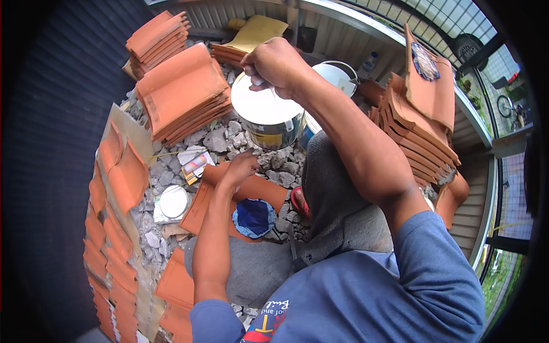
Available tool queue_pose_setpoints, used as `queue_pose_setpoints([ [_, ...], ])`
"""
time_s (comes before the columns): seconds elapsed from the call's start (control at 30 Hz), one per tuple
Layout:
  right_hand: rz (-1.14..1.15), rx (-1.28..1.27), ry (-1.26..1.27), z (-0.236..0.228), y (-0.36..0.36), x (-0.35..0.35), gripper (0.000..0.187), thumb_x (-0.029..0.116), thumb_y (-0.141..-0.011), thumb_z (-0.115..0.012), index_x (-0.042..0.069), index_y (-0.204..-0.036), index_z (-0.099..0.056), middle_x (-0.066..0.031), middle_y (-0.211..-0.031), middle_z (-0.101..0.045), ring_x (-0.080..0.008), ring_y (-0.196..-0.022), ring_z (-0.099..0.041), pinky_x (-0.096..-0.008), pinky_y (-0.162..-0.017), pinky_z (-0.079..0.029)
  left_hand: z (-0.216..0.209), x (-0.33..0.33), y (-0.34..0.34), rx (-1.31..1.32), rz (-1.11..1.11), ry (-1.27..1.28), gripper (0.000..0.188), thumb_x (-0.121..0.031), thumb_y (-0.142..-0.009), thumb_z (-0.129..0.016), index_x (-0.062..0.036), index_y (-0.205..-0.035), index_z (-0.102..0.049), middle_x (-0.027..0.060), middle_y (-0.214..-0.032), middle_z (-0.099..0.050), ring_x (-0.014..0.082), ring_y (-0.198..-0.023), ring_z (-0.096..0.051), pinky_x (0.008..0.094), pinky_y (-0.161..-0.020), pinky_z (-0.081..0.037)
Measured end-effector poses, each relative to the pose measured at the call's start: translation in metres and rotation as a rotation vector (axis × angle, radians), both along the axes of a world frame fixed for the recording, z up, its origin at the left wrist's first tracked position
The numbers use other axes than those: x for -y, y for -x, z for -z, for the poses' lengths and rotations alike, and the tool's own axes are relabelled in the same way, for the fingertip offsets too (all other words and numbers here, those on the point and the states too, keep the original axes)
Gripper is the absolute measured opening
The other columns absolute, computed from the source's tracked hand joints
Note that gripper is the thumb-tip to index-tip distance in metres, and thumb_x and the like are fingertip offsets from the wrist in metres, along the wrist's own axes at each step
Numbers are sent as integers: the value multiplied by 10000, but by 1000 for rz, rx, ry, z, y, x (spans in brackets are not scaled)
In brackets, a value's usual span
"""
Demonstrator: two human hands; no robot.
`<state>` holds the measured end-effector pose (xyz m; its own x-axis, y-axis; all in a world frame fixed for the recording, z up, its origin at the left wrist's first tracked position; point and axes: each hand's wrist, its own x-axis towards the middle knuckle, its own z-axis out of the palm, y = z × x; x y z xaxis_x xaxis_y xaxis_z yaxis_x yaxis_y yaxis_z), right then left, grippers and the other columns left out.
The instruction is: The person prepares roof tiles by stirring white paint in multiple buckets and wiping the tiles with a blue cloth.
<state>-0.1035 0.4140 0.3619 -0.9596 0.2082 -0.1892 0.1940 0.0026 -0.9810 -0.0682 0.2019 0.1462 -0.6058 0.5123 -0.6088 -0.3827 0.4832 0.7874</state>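
My right hand [273, 64] is raised over the far rim of a large dark-sided bucket [267, 134] with a bright white top. Its fingers are curled closed, and what they hold, if anything, is hidden. Lower and nearer, my left hand [242, 170] hangs by the edge of a curved orange roof tile [260, 190], its fingers curled in; I cannot make out anything in them. A round dark blue cloth pad [254, 218] with a frayed lighter edge lies on the tile, between my left forearm and my knee.
Stacked roof tiles stand at the far left [183, 86] and right [420, 120]. Further tiles [117, 246] line the left side. Broken rubble [217, 139] covers the ground. A white pail [334, 77], a round white lid [174, 201] and a corrugated wall [240, 17] are also around me.
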Motion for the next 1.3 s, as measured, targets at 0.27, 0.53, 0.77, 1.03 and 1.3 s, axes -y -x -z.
queue_pose_setpoints([
  [0.27,-268,231,-372,61,52,34,207,137,-904,-673,-57,-859,-728,-71,-685,-600,-183,-535,-546,-406,-545,-578,-28,137,-28,-630,144,592,580,-217,-950,-565,10,-1484,-560,340,-1373,-623,438,-1315,-602,436,-1120,-461],
  [0.53,-556,241,-746,100,83,63,199,93,-854,-710,-87,-769,-716,-120,-637,-635,-220,-568,-662,-374,-470,-438,-59,173,-63,-432,188,638,629,-292,-994,-602,68,-1502,-512,305,-1480,-564,401,-1414,-523,426,-1210,-382],
  [0.77,-821,306,-868,139,104,69,184,118,-845,-718,-56,-850,-775,-128,-684,-695,-247,-616,-716,-379,-561,-548,-44,195,-77,-413,251,583,636,-308,-1009,-616,41,-1527,-496,284,-1518,-538,400,-1446,-486,433,-1216,-375],
  [1.03,-1130,429,-1038,133,108,77,171,144,-850,-718,62,-945,-835,-71,-932,-811,-181,-877,-758,-358,-811,-567,-37,189,-75,-479,272,484,593,-286,-1017,-618,43,-1500,-519,284,-1458,-584,411,-1382,-538,460,-1174,-421],
  [1.3,-1839,294,-1552,172,80,108,337,181,-872,-746,74,-1191,-760,-123,-1043,-778,-290,-949,-701,-442,-849,-541,-25,183,-67,-525,302,434,574,-276,-1019,-633,36,-1489,-531,271,-1436,-605,405,-1345,-572,458,-1144,-452],
])
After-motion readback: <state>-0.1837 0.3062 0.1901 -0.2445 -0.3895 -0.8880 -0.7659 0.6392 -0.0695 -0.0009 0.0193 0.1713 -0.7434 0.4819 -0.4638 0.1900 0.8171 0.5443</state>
